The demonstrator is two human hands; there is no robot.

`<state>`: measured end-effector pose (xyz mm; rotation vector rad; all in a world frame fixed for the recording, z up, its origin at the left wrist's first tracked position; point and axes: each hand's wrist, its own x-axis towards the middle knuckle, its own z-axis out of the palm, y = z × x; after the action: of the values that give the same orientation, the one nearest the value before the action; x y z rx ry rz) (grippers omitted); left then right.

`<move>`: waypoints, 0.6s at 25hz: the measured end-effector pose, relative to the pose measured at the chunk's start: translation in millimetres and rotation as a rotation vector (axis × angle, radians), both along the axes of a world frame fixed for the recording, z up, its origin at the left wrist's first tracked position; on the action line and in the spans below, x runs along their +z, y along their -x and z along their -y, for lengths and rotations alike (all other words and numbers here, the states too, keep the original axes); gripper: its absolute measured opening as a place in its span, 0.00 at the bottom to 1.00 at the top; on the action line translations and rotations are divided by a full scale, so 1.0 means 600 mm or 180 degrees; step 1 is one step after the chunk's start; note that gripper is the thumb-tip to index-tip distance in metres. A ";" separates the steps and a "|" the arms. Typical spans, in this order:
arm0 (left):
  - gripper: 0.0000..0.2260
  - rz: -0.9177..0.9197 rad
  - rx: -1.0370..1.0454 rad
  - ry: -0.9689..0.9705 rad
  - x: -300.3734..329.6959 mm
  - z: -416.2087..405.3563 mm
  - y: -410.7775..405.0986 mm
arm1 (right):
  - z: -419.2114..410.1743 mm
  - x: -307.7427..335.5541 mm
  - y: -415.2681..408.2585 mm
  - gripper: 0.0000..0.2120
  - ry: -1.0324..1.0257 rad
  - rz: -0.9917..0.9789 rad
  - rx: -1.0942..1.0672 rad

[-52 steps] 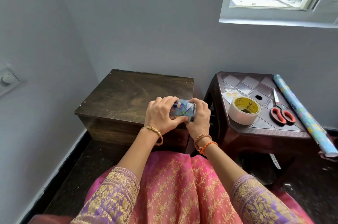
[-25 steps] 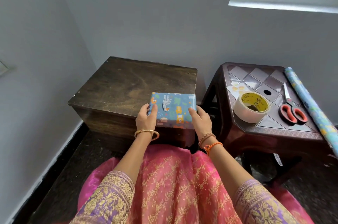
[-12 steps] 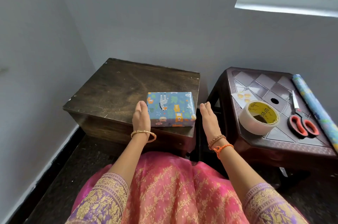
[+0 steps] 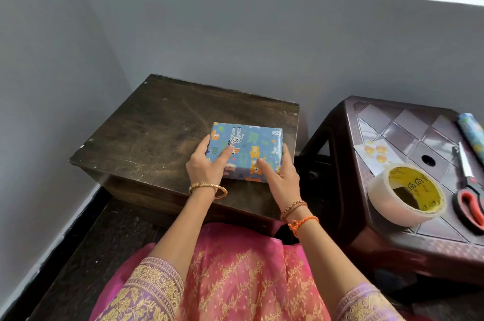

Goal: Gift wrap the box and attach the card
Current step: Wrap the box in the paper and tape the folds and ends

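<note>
The wrapped box [image 4: 246,151] lies flat on the wooden table [image 4: 162,132], toward its front right corner, long axis roughly parallel to the table's front edge. It sits straight ahead of me, between my two hands.

My left hand [image 4: 207,166] grips the box's left end: thumb across the top paper, the other fingers along the left side. My right hand [image 4: 281,176] grips the near right corner the same way, thumb on top, the other fingers against the right end. Both hands are closed round the box, not pressing flat. Whether the box is lifted clear of the wood or resting on it, I cannot tell.

The paper looks closed on every face I can see, so I judge the wrapping done and the card step open.

The card [image 4: 377,154] lies on the plastic stool [image 4: 392,242] to my right, near its back left corner, just behind the tape roll [image 4: 406,195]. The scissors [image 4: 471,189] and wrapping paper roll [image 4: 471,132] lie along the stool's right edge.

The relation that matters: card and tape are both to the right, well apart from the box. My right hand is the nearer one, so the left would steady the box.
</note>
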<state>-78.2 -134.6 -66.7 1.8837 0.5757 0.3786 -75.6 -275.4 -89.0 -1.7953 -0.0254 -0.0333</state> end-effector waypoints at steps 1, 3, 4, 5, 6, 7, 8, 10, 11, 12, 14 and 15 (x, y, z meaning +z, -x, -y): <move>0.22 0.0042 0.0066 0.0030 -0.002 0.000 -0.004 | 0.000 -0.001 -0.007 0.20 0.0062 0.0035 -0.0038; 0.22 0.0137 0.0178 0.0045 -0.008 0.000 -0.010 | 0.000 -0.006 -0.016 0.20 0.0117 0.0048 -0.0080; 0.22 0.0188 0.0234 0.0091 -0.011 0.001 -0.011 | 0.001 -0.009 -0.017 0.21 0.0181 0.0063 -0.0090; 0.22 0.0216 0.0276 0.0152 -0.012 0.002 -0.012 | 0.002 -0.009 -0.016 0.22 0.0269 0.0087 -0.0094; 0.22 0.0246 0.0307 0.0215 -0.012 0.003 -0.013 | 0.002 -0.011 -0.017 0.25 0.0349 0.0115 -0.0112; 0.21 0.0252 0.0323 0.0292 -0.013 0.003 -0.015 | 0.001 -0.010 -0.017 0.29 0.0387 0.0121 -0.0136; 0.21 0.0254 0.0329 0.0400 -0.014 0.002 -0.016 | -0.002 -0.011 -0.018 0.32 0.0393 0.0117 -0.0183; 0.22 0.0240 0.0301 0.0560 -0.012 0.001 -0.013 | -0.005 -0.014 -0.014 0.35 0.0435 0.0099 -0.0217; 0.22 0.0208 0.0251 0.0551 -0.009 0.000 -0.013 | -0.004 -0.010 -0.012 0.33 0.0442 0.0092 -0.0189; 0.23 0.0147 0.0165 0.0497 -0.007 0.000 -0.011 | -0.003 -0.004 -0.010 0.30 0.0323 0.0002 -0.0134; 0.26 0.0023 -0.0055 0.0637 -0.006 -0.007 -0.004 | 0.006 0.020 -0.006 0.29 -0.0368 -0.0345 0.0022; 0.29 0.0031 -0.0100 0.0962 -0.006 -0.014 0.002 | 0.014 0.027 -0.003 0.31 -0.0788 -0.0540 0.0012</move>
<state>-79.4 -126.2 -70.5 1.5980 0.5627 0.2635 -73.5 -284.0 -72.6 -1.5452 0.0933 0.1142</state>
